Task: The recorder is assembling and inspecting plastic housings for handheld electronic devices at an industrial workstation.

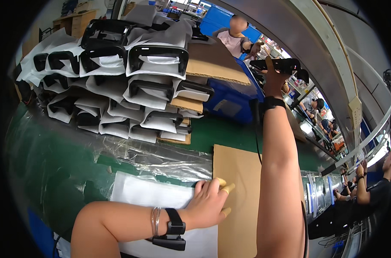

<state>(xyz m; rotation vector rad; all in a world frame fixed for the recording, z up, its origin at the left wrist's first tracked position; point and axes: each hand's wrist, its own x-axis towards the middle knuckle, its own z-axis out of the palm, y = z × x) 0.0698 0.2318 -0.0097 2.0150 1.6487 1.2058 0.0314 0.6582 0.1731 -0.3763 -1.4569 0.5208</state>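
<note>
My left hand [209, 204], with yellow covers on its fingertips, lies with its fingers apart at the edge of a brown cardboard sheet [238, 202]. Under its wrist are white foam sheets [148, 189]. Farther away to the right, my raised right hand [275, 81] is closed round a black plastic part [286, 65]; one finger sticks up in front of it. Part of its grip is hidden. Both wrists wear black straps with small devices.
Black frames [157, 60] in white foam wrapping are stacked at the far left. Beside them stand a blue bin [230, 101] and a cardboard sheet [217, 64]. Clear film [161, 157] covers part of the green table [53, 155]. A metal beam [311, 34] slants overhead; several people work beyond.
</note>
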